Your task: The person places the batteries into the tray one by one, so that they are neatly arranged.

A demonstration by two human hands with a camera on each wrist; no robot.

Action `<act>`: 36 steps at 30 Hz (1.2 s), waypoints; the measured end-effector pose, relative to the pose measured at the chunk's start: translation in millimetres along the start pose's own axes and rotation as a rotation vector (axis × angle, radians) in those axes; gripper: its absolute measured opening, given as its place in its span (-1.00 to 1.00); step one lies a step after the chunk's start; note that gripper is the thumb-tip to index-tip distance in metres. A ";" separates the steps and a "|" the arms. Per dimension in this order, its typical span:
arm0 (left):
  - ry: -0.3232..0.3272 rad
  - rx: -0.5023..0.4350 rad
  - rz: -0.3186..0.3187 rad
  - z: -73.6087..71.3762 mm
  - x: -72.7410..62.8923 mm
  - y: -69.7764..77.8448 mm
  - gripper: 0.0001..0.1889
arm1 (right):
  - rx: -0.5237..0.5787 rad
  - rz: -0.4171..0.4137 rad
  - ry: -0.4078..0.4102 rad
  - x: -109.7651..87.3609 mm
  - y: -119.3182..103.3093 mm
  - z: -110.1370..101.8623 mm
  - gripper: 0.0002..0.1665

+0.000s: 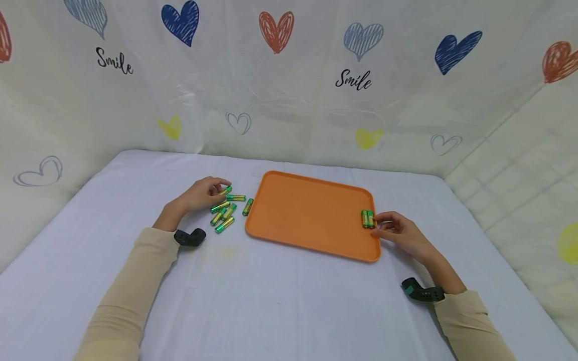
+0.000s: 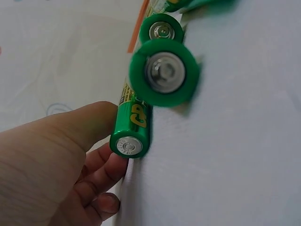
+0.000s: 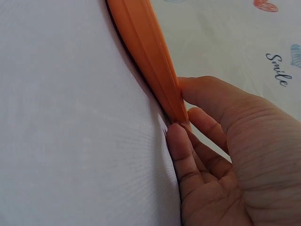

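My left hand (image 1: 204, 194) pinches a green-and-gold battery (image 2: 128, 125) between thumb and fingers, at the back of a loose pile on the cloth. Several more batteries (image 1: 220, 214) lie at mixed angles in that pile. One stray battery (image 1: 248, 206) lies by the left rim of the orange tray (image 1: 307, 215). At the tray's right end, two batteries (image 1: 368, 219) lie side by side inside. My right hand (image 1: 399, 231) holds the rim beside them, its thumb (image 3: 202, 92) against the orange edge and other fingers curled low near the cloth.
White cloth (image 1: 271, 306) covers the table. Behind it hangs a pale sheet (image 1: 307, 105) printed with hearts and words. Black wrist devices (image 1: 190, 237) are worn on both arms, below beige sleeves (image 1: 128, 296).
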State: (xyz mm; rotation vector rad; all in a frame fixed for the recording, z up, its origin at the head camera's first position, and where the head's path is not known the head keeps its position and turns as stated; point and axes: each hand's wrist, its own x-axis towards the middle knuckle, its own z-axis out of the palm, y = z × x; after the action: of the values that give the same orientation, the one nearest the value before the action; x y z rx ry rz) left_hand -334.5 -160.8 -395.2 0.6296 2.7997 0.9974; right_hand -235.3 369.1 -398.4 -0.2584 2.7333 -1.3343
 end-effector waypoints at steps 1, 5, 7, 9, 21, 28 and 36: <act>0.003 0.006 -0.002 0.0 0.3 0.3 -0.54 | 0.001 0.002 0.001 -0.2 0.2 -0.1 -0.41; 0.026 0.003 -0.017 0.0 0.6 1.5 -0.55 | 0.004 0.007 0.001 -0.8 0.5 -0.4 -0.40; 0.042 -0.010 -0.023 -0.1 0.5 2.5 -0.55 | 0.003 0.007 0.002 -0.8 0.9 -0.4 -0.40; 0.057 -0.028 -0.022 -0.2 0.3 3.2 -0.55 | 0.003 0.006 0.003 -1.0 1.2 -0.4 -0.40; 0.085 -0.064 -0.011 0.2 -2.1 8.2 -0.56 | 0.004 0.001 0.002 -1.7 2.6 0.5 -0.41; 0.091 -0.062 -0.019 -0.5 -3.7 15.8 -0.56 | 0.000 -0.008 0.004 -0.8 2.7 0.5 -0.42; 0.139 -0.054 -0.016 -1.3 -2.6 26.6 -0.55 | 0.008 -0.023 0.001 -0.7 0.9 -1.3 -0.42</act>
State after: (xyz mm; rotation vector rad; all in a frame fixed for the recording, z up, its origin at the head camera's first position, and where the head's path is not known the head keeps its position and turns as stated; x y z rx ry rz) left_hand -323.1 -144.0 -377.7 0.5503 2.8796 1.1513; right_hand -234.9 370.8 -398.3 -0.2887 2.7338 -1.3513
